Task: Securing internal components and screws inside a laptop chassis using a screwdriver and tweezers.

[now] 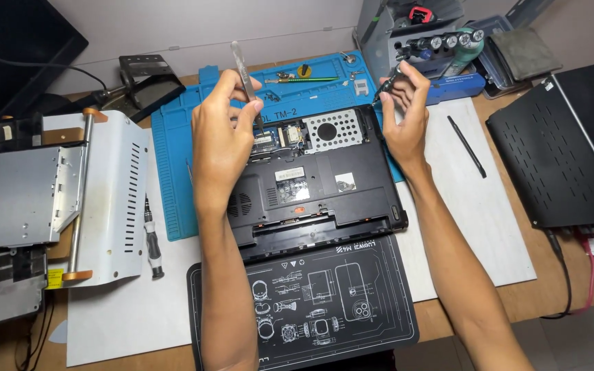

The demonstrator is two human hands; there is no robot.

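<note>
On the blue mat (173, 172), we have the laptop (311, 185) opened (covers off, boards exposed), left hand (223, 130) fingers pinching tweezers (245, 75), right hand (407, 113) fingers gripping a small screwdriver (388, 84), internals still in.

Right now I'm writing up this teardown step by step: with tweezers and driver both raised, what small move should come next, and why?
Probably lower the tweezers in the left hand into the open bay of the laptop. Their tips already hang just above the exposed boards there, while the right hand holds the screwdriver up off the case, past its corner.
</note>
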